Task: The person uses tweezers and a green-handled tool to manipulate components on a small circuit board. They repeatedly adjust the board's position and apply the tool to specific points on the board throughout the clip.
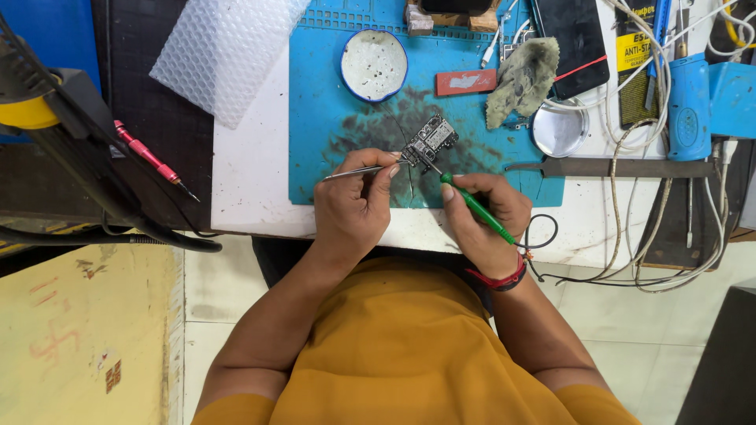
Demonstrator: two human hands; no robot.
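A small dark board (429, 142) is seen lying on a blue mat (323, 118), near the mat's front edge. The board is tilted, with one corner toward the person.

Thin metal tweezers (358, 171) are held in the left hand (352, 206). The fingers are closed on them, and the tips are pressed against the board's left side. A green iron (475, 207) is gripped in the right hand (482, 219), fingers closed round it like a pen. Its tip is set against the board's lower edge. A red band is worn on that wrist.

Behind the board, a round white dish (374, 65) with a blue rim is placed on the mat. Just right of it, a flat red bar (466, 82) is laid, with a pale patch on it. A dirty grey rag (522, 79) is dropped beside the bar. A round shiny tin (560, 128) is set at the mat's right edge.

A clear sheet of bubble wrap (224, 51) is spread at the mat's back left corner. A red screwdriver (152, 163) is left on the dark surface to the left. A black phone (572, 41) is laid at the back. A black and yellow label (634, 59) is seen right of the phone; it is a tall strip. White cables (642, 142) are looped across the right side, beside a blue tool (690, 106).
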